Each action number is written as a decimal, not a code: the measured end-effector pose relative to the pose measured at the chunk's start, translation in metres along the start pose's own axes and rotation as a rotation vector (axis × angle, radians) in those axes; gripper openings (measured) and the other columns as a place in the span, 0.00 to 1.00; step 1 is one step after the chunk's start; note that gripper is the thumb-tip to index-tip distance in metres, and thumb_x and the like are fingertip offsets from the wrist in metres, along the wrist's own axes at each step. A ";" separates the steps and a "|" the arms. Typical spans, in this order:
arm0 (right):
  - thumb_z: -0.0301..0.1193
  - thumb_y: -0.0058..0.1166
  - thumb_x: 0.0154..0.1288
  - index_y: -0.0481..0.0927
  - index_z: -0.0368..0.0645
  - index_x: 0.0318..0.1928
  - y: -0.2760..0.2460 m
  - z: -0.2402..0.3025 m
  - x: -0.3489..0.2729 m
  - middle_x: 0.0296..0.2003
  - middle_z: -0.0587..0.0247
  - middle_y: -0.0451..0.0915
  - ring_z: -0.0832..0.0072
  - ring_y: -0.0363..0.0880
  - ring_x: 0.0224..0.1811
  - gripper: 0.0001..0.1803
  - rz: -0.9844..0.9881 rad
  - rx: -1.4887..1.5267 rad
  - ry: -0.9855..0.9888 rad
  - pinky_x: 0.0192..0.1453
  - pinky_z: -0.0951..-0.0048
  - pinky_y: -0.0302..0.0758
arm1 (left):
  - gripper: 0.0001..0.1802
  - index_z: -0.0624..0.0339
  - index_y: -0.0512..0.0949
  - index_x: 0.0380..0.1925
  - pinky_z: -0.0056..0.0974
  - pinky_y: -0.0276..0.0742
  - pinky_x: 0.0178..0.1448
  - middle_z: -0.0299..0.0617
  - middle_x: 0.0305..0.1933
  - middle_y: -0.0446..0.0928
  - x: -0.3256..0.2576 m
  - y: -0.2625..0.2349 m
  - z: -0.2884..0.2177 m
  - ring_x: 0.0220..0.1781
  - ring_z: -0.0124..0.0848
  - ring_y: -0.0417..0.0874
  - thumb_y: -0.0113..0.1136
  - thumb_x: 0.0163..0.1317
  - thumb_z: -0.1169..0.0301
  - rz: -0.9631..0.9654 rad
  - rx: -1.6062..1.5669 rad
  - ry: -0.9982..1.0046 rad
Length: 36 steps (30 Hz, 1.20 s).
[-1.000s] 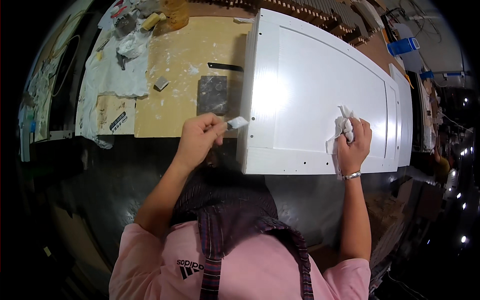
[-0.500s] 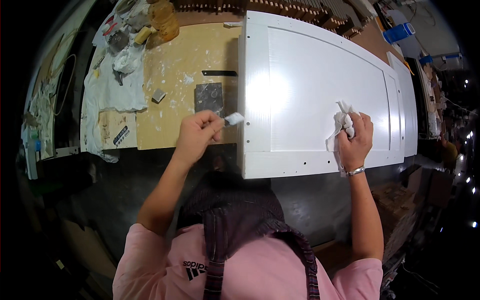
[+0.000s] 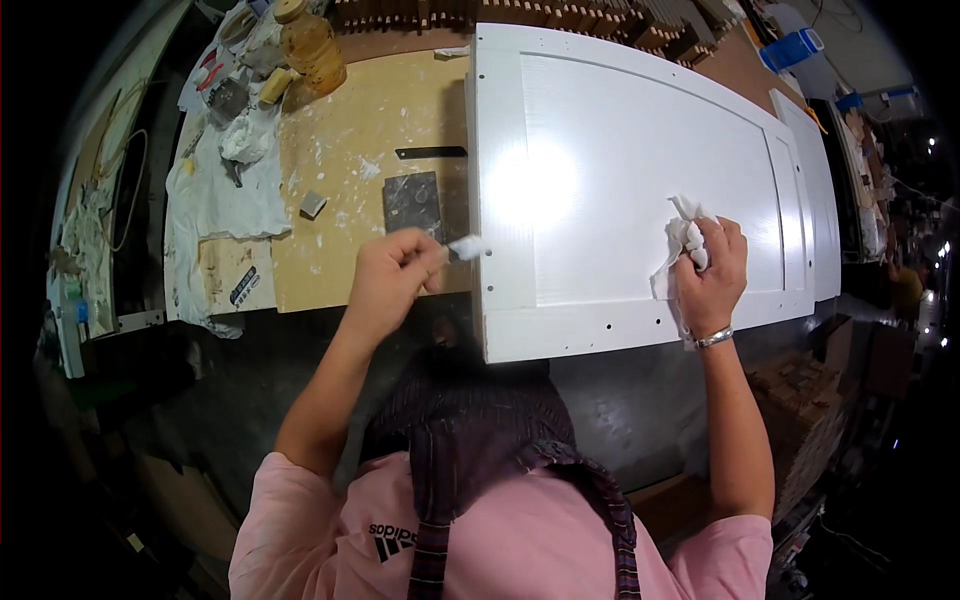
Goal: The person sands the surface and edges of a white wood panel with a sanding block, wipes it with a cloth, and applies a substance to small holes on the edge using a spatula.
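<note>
Clutching, against the white panel [image 3: 640, 140] at upper right, a crumpled cloth [image 3: 677, 245] in the right hand [image 3: 713, 275], right of centre; pinching, near the frame's centre, a small blurred tool [image 3: 467, 248] in the left hand [image 3: 393, 275].

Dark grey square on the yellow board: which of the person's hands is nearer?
Left. The left hand, holding a white-tipped tool, is just below the dark grey square in the picture; the right hand, gripping a white cloth on the panel, is far to its right.

Left hand [image 3: 392, 280] in a pinch, left forearm [image 3: 328, 400] slanting inward, right hand [image 3: 714, 285] curled, right forearm [image 3: 738, 420] extended forward
</note>
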State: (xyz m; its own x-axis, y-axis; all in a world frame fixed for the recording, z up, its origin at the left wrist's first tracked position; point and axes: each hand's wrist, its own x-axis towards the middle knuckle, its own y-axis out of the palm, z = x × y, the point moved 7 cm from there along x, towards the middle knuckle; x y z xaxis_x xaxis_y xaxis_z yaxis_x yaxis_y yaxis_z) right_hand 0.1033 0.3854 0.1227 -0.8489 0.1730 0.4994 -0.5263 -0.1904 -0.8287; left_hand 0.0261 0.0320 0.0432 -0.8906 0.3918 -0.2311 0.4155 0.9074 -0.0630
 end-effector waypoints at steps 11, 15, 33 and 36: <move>0.24 0.56 0.48 0.82 0.43 0.47 -0.001 0.001 0.001 0.48 0.57 0.79 0.57 0.76 0.46 0.21 0.021 -0.014 0.008 0.48 0.59 0.76 | 0.08 0.64 0.80 0.29 0.24 0.65 0.29 0.32 0.21 0.76 0.021 -0.018 0.002 0.24 0.16 0.73 0.62 0.68 0.75 -0.148 -0.093 -0.007; 0.24 0.56 0.48 0.82 0.43 0.47 0.000 0.000 0.000 0.48 0.57 0.79 0.57 0.76 0.46 0.21 0.008 -0.009 0.009 0.48 0.59 0.76 | 0.08 0.65 0.80 0.30 0.24 0.66 0.29 0.32 0.22 0.77 0.012 0.000 -0.002 0.23 0.16 0.72 0.61 0.69 0.74 -0.019 -0.083 -0.021; 0.24 0.55 0.47 0.82 0.42 0.46 -0.002 0.001 0.002 0.47 0.56 0.79 0.56 0.76 0.46 0.21 0.007 0.002 0.004 0.48 0.59 0.76 | 0.12 0.65 0.84 0.42 0.32 0.77 0.44 0.42 0.40 0.80 -0.009 -0.005 -0.040 0.41 0.29 0.80 0.66 0.58 0.84 -0.243 0.338 0.569; 0.24 0.55 0.47 0.82 0.42 0.46 -0.002 -0.002 0.000 0.47 0.56 0.79 0.57 0.76 0.47 0.21 0.004 -0.001 0.023 0.48 0.59 0.76 | 0.09 0.67 0.84 0.43 0.30 0.77 0.41 0.40 0.35 0.80 -0.010 -0.002 -0.044 0.36 0.27 0.80 0.65 0.61 0.83 -0.261 0.376 0.641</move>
State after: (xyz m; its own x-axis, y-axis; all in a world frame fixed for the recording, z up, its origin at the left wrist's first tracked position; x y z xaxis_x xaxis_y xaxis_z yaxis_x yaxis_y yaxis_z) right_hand 0.1042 0.3879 0.1240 -0.8497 0.1948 0.4900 -0.5228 -0.1898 -0.8311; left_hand 0.0261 0.0326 0.0888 -0.8537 0.2878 0.4340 0.1109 0.9148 -0.3884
